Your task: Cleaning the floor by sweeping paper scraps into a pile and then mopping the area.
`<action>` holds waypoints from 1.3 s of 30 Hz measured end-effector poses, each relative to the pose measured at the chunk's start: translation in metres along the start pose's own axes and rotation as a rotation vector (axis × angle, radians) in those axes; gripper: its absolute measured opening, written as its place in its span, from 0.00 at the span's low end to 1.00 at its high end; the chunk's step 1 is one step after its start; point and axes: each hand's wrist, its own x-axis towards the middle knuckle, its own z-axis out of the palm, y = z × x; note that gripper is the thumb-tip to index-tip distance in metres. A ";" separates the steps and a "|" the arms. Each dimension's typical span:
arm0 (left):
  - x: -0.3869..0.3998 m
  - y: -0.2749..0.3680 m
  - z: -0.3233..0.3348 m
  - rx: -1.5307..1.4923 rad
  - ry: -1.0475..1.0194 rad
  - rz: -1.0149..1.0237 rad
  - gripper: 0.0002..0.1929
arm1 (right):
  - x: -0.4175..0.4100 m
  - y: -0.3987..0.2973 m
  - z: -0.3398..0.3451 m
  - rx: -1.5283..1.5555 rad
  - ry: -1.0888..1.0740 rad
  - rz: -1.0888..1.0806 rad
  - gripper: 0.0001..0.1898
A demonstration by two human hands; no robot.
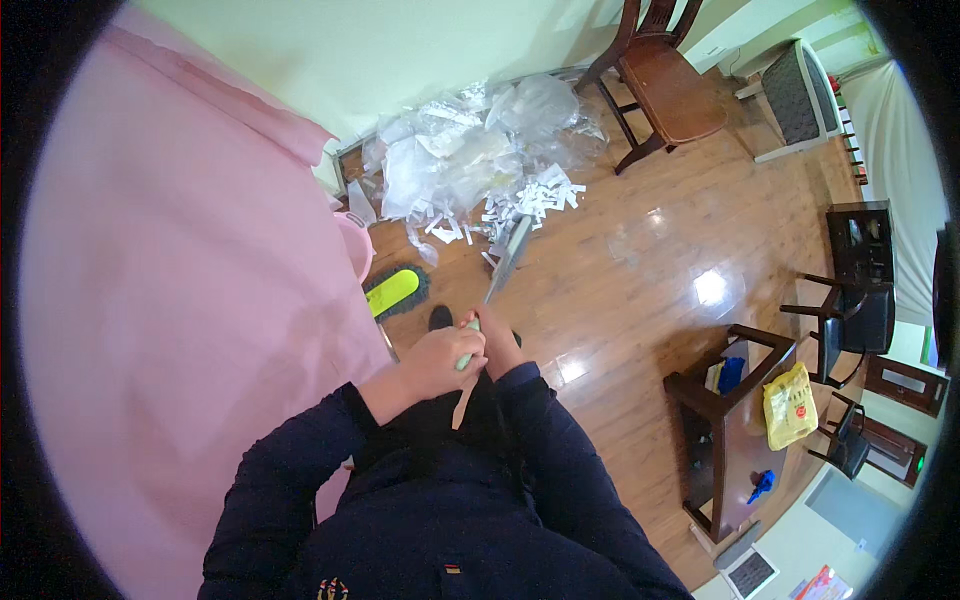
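Both my hands are closed around the pale green handle of a broom (511,251). My left hand (442,360) comes in from the left, near the handle's top end, and my right hand (496,334) wraps the handle beside it. The grey broom head reaches away over the wood floor. Its far end touches white paper scraps (546,193). Behind the scraps, a heap of clear plastic bags and film (465,154) lies against the wall.
Pink cloth (225,262) hangs at the left, with a pink basin (356,244) and a yellow-green mop head (394,292) beside it. A wooden chair (667,90) stands beyond the heap. At the right is a dark wooden table (742,465) with a yellow bag (790,407).
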 end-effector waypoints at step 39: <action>-0.044 0.013 -0.076 0.034 -0.046 -0.042 0.05 | -0.010 0.024 0.072 0.163 -0.147 0.202 0.08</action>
